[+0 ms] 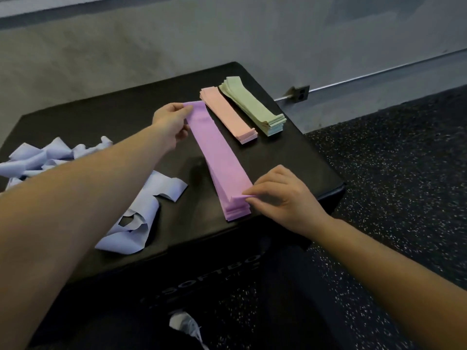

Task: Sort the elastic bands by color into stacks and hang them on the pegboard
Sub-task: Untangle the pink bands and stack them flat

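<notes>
Nearest the lens, at the bottom centre of the frame, a pale shoe (188,324) shows above the speckled floor (404,173), and 2 bare forearms reach up from the lower corners over the black box (126,122).

At centre, the purple band (217,150) lies along the top of the purple stack (236,210). At its far end the left hand (170,122) grips it, thumb on top and fingers curled underneath. At its near end the right hand (285,195) pinches the corner between thumb and fingertips, with the other fingers bent against the stack's end.

Upper right of centre, the pink stack (228,113) and the green stack (252,106) lie side by side, just apart from the purple one. A loose heap of pale blue bands (50,157) sprawls at the left, unsorted. No pegboard is in view.

The step in hand looks like squaring this band onto its stack. To do it well:
1. Keep light tension between both ends so the strip lies flat.
2. Line the near corner up with the layers below before letting go.
3. Lower the far end last, pressing it down so nothing slides.

The stack sits close to the box's right edge, so a hard push could nudge it off.
</notes>
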